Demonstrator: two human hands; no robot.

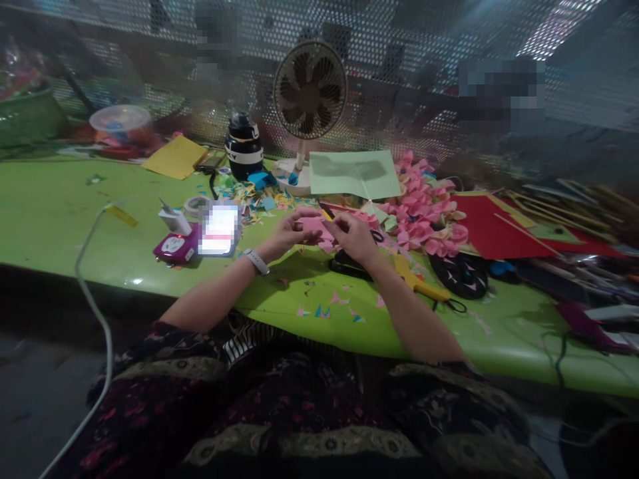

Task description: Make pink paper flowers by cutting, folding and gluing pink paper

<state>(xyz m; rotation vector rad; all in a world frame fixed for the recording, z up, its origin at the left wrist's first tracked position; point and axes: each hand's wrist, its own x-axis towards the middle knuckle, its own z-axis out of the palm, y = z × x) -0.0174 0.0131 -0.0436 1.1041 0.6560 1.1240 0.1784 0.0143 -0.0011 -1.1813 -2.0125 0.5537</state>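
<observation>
Above the green table, my left hand (pixel 293 229) is closed with its fingers curled at a piece of pink paper (pixel 317 228). My right hand (pixel 353 238) grips a thin black-and-yellow pen-like tool (pixel 327 212), its upper end sticking out above the thumb. The tool's lower end is hidden by the fingers. Under the right wrist lies a black object (pixel 349 265), partly covered. A black loop like a scissor handle (pixel 378 236) shows beside that hand. Pink paper flowers (pixel 429 206) are heaped to its right.
A fan (pixel 310 90) and a dark bottle (pixel 243 148) stand at the back. A lit phone (pixel 218 229) and purple power block (pixel 174 247) lie left. Right are a yellow glue gun (pixel 424 286), red sheets (pixel 482 223) and sticks. Paper scraps (pixel 339 299) litter the green table (pixel 299 326).
</observation>
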